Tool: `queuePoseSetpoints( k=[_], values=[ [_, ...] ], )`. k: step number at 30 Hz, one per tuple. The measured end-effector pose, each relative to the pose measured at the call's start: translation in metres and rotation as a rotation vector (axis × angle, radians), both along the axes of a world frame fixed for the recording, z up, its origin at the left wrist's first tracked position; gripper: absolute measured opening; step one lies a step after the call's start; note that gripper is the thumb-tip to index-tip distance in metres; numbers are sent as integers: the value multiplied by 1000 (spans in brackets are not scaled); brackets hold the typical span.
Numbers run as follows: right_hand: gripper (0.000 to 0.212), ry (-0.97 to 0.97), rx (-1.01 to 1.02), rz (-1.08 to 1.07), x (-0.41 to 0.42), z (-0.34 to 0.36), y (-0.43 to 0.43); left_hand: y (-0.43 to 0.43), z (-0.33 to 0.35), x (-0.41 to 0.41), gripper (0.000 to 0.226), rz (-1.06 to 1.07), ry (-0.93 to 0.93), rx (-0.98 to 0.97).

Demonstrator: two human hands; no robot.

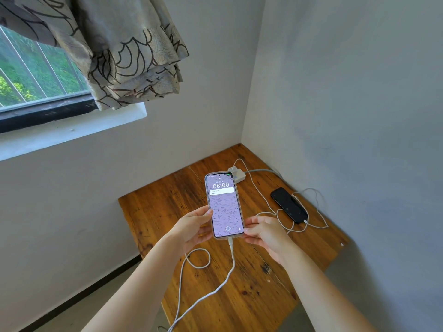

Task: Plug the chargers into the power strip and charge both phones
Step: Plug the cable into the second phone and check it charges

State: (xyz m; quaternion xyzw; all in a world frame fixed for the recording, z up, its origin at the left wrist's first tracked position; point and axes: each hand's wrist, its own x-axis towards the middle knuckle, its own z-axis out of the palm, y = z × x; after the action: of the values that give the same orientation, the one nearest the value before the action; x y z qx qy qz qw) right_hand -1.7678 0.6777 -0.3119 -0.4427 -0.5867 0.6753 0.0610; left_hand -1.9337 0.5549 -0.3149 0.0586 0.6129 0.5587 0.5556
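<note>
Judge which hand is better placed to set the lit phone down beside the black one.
Right hand, probably: it holds the lit purple-screened phone on the side nearer the black phone.

Dark phone point(288, 205) right of lit phone point(224, 204)

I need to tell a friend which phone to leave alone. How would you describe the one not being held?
On the wooden table in the room's corner, near the right wall, a black phone lies flat. Unlike the lit phone held in both hands, its screen is dark.

Two phones point(224, 204) point(288, 204) (both cabled); two hands point(191, 227) point(266, 233); one power strip point(237, 174).
</note>
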Motion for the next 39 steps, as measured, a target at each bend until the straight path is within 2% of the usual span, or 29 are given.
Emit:
queuePoseSetpoints(
  k=[39],
  values=[
    [19,-56,-33,-11,-10,-18,8,6,-21,-13,20,-35,-44,-19]
  ],
)
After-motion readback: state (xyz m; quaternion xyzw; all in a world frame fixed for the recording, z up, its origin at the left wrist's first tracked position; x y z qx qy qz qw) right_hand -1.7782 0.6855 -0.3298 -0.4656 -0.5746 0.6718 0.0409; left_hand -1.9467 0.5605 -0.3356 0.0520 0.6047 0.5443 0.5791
